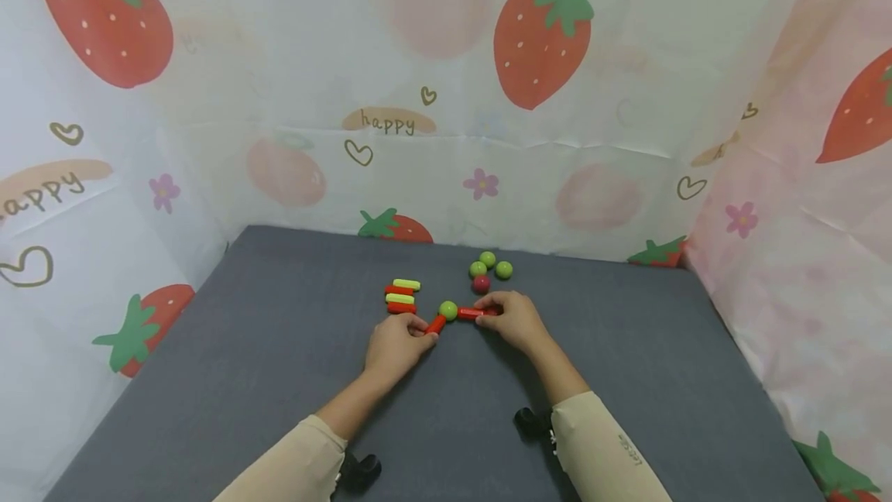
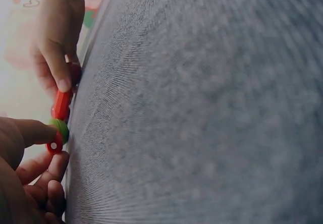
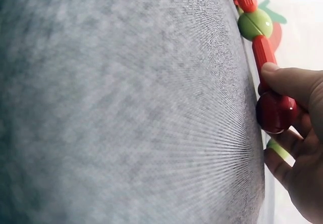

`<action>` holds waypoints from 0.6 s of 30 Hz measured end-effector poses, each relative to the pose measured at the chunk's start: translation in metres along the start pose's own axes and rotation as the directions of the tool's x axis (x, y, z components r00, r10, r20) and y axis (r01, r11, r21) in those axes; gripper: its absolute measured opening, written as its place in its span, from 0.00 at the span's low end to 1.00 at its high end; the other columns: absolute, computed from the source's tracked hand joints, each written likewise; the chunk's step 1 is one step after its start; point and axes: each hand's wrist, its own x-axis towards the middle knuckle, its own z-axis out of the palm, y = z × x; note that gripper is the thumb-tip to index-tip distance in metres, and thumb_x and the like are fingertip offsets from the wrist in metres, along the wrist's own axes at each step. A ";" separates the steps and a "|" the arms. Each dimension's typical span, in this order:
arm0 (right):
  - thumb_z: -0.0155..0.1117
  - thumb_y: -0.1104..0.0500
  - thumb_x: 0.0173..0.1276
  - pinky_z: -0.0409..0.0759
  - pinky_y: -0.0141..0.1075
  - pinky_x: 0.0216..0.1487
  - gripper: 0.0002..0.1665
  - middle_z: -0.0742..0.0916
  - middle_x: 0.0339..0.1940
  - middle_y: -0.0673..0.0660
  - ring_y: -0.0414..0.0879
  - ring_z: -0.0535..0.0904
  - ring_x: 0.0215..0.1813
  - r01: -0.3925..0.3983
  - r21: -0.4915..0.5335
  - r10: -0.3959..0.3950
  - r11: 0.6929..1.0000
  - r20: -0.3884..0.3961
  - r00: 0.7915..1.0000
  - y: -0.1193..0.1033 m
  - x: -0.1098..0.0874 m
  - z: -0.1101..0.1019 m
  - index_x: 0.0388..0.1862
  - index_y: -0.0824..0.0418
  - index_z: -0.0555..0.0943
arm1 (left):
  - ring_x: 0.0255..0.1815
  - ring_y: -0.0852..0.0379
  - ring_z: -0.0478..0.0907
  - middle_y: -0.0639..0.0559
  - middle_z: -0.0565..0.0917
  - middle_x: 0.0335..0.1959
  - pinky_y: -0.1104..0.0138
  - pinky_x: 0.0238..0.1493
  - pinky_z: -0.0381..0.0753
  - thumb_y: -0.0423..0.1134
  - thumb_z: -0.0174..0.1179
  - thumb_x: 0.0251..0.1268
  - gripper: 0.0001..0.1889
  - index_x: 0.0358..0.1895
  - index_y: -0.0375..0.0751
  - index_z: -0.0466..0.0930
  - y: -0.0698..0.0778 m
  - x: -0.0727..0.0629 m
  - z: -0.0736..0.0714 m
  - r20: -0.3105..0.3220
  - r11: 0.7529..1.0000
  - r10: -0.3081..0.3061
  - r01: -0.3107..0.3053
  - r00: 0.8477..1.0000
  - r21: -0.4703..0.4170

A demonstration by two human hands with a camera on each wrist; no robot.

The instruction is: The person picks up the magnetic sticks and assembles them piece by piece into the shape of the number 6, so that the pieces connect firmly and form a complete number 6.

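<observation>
A green ball joins two red rods into a bent chain on the table. My left hand pinches the left red rod between thumb and fingers. The right red rod is in my right hand, thumb on its near side. At that rod's outer end, a dark red ball shows in the right wrist view, partly covered by my fingers in the head view. The left wrist view shows the left rod's round end with a pale dot, close under my thumb.
Beyond my left hand, yellow rods and red rods lie side by side in a short stack. Several loose green balls and a dark red ball cluster beyond my right hand. A strawberry-print curtain surrounds the grey table.
</observation>
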 end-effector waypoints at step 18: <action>0.76 0.51 0.57 0.71 0.36 0.37 0.09 0.87 0.37 0.44 0.43 0.75 0.33 0.030 -0.009 -0.030 1.000 0.004 1.000 0.002 -0.001 0.000 0.38 0.40 0.87 | 0.27 0.62 0.78 0.62 0.87 0.25 0.56 0.44 0.64 0.52 0.70 0.54 0.08 0.30 0.54 0.86 0.012 -0.008 0.000 0.042 0.998 -0.063 0.064 0.997 -0.017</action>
